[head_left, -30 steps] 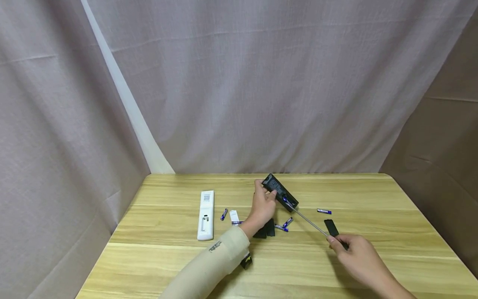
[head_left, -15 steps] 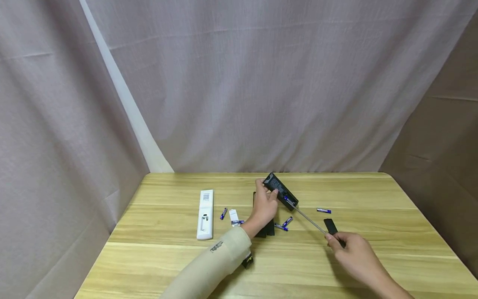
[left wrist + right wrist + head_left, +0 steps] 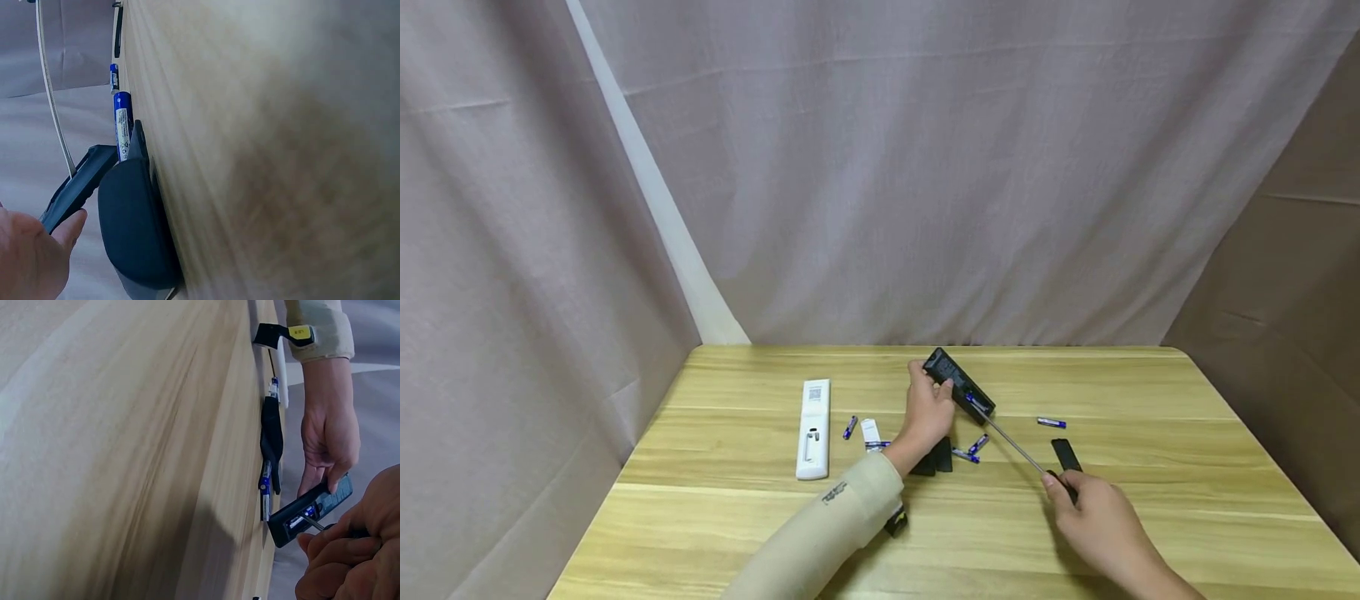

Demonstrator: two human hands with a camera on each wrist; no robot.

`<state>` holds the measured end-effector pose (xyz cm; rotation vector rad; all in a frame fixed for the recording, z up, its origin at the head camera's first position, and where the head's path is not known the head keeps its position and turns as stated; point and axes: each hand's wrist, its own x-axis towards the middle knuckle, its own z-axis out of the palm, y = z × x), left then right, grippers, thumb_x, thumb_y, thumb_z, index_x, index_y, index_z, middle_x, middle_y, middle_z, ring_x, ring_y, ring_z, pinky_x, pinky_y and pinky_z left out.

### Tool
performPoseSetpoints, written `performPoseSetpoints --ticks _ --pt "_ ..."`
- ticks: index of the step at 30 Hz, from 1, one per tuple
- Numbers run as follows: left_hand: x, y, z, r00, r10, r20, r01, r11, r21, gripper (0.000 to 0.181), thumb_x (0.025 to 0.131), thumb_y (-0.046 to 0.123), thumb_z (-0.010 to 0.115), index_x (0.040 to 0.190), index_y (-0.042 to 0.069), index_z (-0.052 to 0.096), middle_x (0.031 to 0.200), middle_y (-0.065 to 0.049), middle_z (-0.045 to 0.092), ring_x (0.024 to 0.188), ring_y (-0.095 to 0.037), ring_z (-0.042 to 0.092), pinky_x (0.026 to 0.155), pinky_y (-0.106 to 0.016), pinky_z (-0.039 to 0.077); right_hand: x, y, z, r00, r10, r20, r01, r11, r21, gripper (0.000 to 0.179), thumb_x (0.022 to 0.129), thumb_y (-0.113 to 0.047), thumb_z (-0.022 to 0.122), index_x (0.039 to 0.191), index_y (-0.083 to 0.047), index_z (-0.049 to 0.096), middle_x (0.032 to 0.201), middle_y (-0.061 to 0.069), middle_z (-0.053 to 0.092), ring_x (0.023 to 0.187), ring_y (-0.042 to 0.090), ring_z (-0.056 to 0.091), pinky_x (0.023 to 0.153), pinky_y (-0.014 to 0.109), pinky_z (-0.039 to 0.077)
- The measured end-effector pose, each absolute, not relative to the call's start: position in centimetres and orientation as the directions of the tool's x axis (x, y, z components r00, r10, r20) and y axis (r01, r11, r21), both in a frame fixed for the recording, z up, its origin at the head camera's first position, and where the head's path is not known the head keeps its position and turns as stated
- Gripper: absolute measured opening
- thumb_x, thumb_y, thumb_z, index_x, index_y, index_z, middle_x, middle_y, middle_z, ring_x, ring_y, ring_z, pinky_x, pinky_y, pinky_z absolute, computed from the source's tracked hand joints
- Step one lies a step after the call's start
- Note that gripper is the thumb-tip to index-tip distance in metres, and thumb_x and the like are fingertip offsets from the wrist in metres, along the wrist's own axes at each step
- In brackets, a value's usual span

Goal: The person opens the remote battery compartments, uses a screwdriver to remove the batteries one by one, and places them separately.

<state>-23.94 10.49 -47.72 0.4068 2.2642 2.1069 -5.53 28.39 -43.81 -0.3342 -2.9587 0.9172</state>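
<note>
My left hand (image 3: 928,412) grips the upper end of a black remote control (image 3: 946,368), tilted above the table with its back turned up. In the right wrist view its battery compartment lies uncovered, with a blue-and-white battery (image 3: 297,521) inside. My right hand (image 3: 1097,517) holds a screwdriver (image 3: 1015,446) by its dark handle. The long metal shaft runs up to the compartment, its tip right at the battery. Below the held remote, another black remote (image 3: 134,225) lies on the table in the left wrist view, a loose battery (image 3: 122,122) just beyond it.
A white remote (image 3: 814,425) with an uncovered compartment lies at the left, near a battery (image 3: 850,427) and a white cover (image 3: 870,431). Two batteries (image 3: 977,444) lie below the held remote. Further right are another battery (image 3: 1052,422) and a black cover (image 3: 1066,455).
My right hand and the screwdriver have shifted a little to the left. The held black remote has also moved slightly left, with the shaft tip still at its compartment.
</note>
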Motion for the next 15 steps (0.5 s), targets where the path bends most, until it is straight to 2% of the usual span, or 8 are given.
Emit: performPoseSetpoints --ticks 4,8,15 --pt "-23.97 10.6 -47.68 -0.968 0.198 0.153 0.17 0.071 0.983 0.033 0.11 0.005 0.051 0.14 0.005 0.037 0.123 -0.027 0.073 0.072 -0.009 0.057 0.061 -0.022 0.048 -5.54 28.18 -43.96 -0.975 0.213 -0.061 0.209 0.797 -0.566 0.037 0.112 -0.031 0.055 0.108 0.0 0.073 0.059 -0.002 0.043 0.054 0.014 0.039 0.051 0.027 0.033" --pt "-23.95 10.69 -47.58 -0.971 0.192 0.14 0.159 0.087 0.984 0.032 0.11 0.007 0.051 0.139 0.006 0.037 0.116 -0.024 0.074 0.069 -0.01 0.053 0.061 -0.022 0.047 -5.6 28.04 -44.08 -0.973 0.215 -0.079 0.221 0.795 -0.565 0.04 0.112 -0.029 0.054 0.117 0.006 0.071 0.062 0.002 0.051 0.056 0.015 0.044 0.052 0.027 0.035" --pt "-23.97 10.78 -47.46 -0.974 0.177 0.14 0.158 0.094 0.983 0.03 0.11 0.006 0.051 0.137 0.005 0.038 0.122 -0.028 0.074 0.075 -0.01 0.06 0.061 -0.022 0.051 -5.6 27.71 -44.24 -0.972 0.226 -0.059 0.22 0.801 -0.556 0.035 0.111 -0.026 0.055 0.11 0.004 0.072 0.063 0.003 0.051 0.06 0.017 0.046 0.053 0.028 0.035"
